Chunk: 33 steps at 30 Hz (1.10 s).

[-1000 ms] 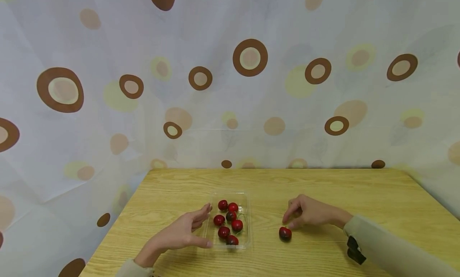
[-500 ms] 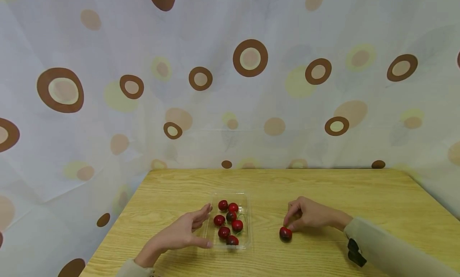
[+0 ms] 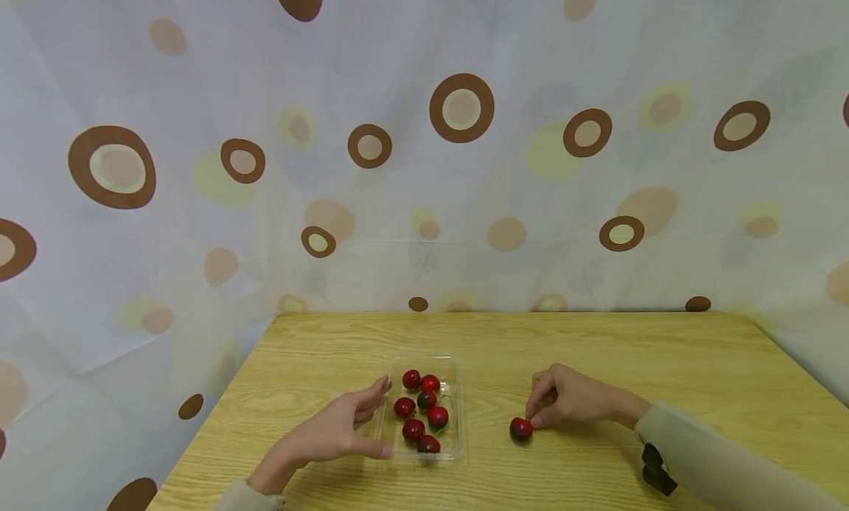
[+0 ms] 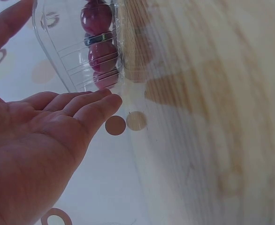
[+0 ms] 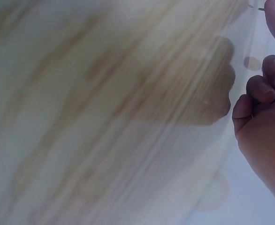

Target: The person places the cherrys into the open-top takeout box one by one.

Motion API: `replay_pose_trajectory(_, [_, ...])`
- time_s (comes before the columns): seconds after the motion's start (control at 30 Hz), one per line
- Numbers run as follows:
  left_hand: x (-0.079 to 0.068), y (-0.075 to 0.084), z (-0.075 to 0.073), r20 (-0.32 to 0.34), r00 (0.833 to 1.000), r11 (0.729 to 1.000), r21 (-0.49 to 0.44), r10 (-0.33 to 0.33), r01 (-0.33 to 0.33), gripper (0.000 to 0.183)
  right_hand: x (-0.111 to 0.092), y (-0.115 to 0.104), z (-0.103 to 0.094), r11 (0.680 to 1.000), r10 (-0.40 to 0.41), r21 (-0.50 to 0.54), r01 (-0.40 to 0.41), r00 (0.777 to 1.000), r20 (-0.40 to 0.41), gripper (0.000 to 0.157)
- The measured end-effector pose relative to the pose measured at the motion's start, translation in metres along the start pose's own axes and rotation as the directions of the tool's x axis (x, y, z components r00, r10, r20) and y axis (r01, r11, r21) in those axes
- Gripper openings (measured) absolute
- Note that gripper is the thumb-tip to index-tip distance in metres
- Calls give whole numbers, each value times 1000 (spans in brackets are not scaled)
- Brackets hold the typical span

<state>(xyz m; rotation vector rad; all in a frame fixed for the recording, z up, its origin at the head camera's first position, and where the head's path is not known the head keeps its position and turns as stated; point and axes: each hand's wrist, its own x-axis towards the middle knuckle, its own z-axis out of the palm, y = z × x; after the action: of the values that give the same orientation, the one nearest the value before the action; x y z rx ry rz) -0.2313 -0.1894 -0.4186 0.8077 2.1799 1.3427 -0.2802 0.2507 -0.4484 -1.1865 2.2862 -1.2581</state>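
A clear plastic box (image 3: 452,439) stands on the table, holding several dark red cherries (image 3: 438,417). My left hand (image 3: 332,426) is at the box's left side, thumb and fingers spread apart and almost straight. In the left wrist view, its fingertips lie close by the clear wall (image 4: 57,51). Right of the box, a single red and dark cherry (image 3: 521,429) is at the thumb and fingertips of my right hand (image 3: 573,397), which seem to pinch it at its top right. The right wrist view shows the other fingers (image 5: 259,89) curled; the cherry is barely visible there.
The wooden table (image 3: 597,334) reaches back to a patterned curtain (image 3: 517,164), which also hangs along the left side. A black strap piece (image 3: 657,470) hangs at the right sleeve (image 3: 716,452).
My right thumb and fingertips have closed in on the single cherry, which has moved slightly left. The left hand and the box have stayed in place.
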Motion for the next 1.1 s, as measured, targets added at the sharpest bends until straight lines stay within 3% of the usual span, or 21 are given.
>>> replay_pose_trajectory(0.3, [-2,2,0,-1,1000,1000,-1,8,-8,102,0,-6,3,999,-21,24,22,999,-41,5])
replay_pose_trajectory(0.5, [-2,1,0,-7,1000,1000,-4,-1,1,102,3,-13,5,1000,5,17,-3,996,-85,10])
replay_pose_trajectory(1.1, [-1,0,0,-2,1000,1000,1,-1,1,102,22,-48,6,992,90,-66,-103,979,-181,5])
